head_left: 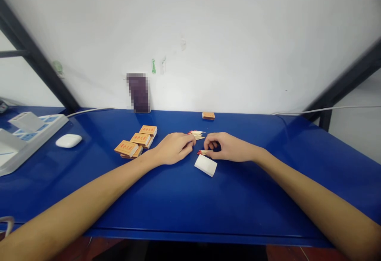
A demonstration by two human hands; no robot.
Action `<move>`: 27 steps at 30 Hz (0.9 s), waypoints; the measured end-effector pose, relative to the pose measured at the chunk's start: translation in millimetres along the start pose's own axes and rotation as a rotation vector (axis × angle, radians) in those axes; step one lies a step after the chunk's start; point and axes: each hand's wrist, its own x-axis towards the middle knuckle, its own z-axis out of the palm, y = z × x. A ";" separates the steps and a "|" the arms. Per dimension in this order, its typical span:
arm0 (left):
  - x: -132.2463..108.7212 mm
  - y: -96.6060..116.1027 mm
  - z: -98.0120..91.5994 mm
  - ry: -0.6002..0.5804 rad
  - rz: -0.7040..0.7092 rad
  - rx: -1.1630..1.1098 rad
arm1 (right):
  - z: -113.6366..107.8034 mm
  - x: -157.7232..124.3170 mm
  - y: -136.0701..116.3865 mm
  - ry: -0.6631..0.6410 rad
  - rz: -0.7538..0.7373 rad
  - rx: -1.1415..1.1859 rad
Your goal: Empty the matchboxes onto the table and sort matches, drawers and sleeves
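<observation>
My right hand (224, 146) is closed, with thumb and fingers pinching a small bundle of red-headed matches (203, 152) low over the table. My left hand (175, 148) rests at the near left edge of a loose pile of matches (197, 135). Its fingers are drawn together at the pile; whether a match is between them is hidden. Just below the right hand's bundle lies a small white box (205, 165), perhaps a matchbox tray; I cannot tell which side faces up. Several orange matchboxes (126, 148) are stacked in steps left of my left hand.
Another matchbox (208, 115) lies at the back by the wall. A dark, blurred-out upright object (139, 93) leans there too. On the left are a white earbud case (68, 141) and a power strip (53, 124) with plugs. Everything stands on a blue table (166, 205).
</observation>
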 end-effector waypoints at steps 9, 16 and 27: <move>-0.3 0.2 -0.4 -0.002 0.007 -0.015 | -9.2 -3.8 6.2 -0.029 0.077 0.017; -6.7 4.3 -1.1 0.148 0.030 0.043 | -8.8 -3.4 6.8 -0.010 0.058 -0.001; -11.5 16.7 -11.9 -0.108 0.149 -0.140 | -16.6 -3.3 15.9 0.019 0.097 0.040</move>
